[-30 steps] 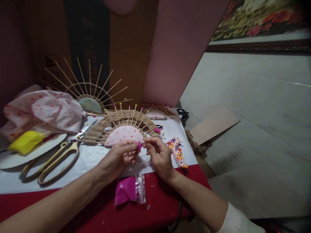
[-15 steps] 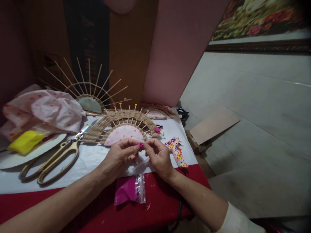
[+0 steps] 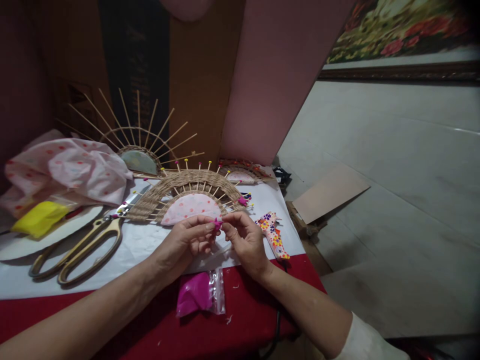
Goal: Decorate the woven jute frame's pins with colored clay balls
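Observation:
My left hand and my right hand meet fingertip to fingertip over the white sheet, both pinched on a tiny magenta bit. Just behind them lies a half-round woven fan piece with a pink spotted centre and thin sticks tipped with coloured beads. A small clear bag of magenta material lies on the red cloth in front of my hands.
Large gold-handled scissors lie at left beside a white plate with a yellow packet. Pink spotted fabric is bunched behind. A flowered glue gun lies right of my hands. Another stick fan frame stands at the back.
My fingertips have worked slightly on the magenta bit, staying in nearly the same spot. Nothing else has moved.

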Tool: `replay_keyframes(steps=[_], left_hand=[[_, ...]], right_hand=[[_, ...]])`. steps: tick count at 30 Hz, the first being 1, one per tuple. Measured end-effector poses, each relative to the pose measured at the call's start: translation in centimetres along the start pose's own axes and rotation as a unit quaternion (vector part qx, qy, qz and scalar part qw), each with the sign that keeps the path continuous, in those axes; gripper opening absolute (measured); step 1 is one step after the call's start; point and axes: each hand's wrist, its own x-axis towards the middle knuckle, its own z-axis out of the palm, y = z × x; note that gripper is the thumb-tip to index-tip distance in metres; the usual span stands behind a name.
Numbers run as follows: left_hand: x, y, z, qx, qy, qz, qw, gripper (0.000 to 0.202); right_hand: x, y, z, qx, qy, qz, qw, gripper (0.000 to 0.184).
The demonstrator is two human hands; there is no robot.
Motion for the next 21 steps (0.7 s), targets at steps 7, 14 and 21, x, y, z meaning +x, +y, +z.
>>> replay_keyframes(steps=[7,14,21], left_hand=[[-0.19,0.0,0.09,-0.004,0.005,0.0,1.0,0.013],[0.01,-0.04,0.17,0.064,0.013,0.023,0.998,0.016],[0.12,-0.27,-0.09,0.126,0.02,0.03,0.991,0.02]], right_hand=[[0.04,0.03,0.09,-0.015,-0.032,0.02,0.999,0.017],[0.16,-0.22,0.11,0.021,-0.035,0.048,0.998,0.019],[0.12,-0.2,0.0,0.003,-0.03,0.04,0.999,0.017]])
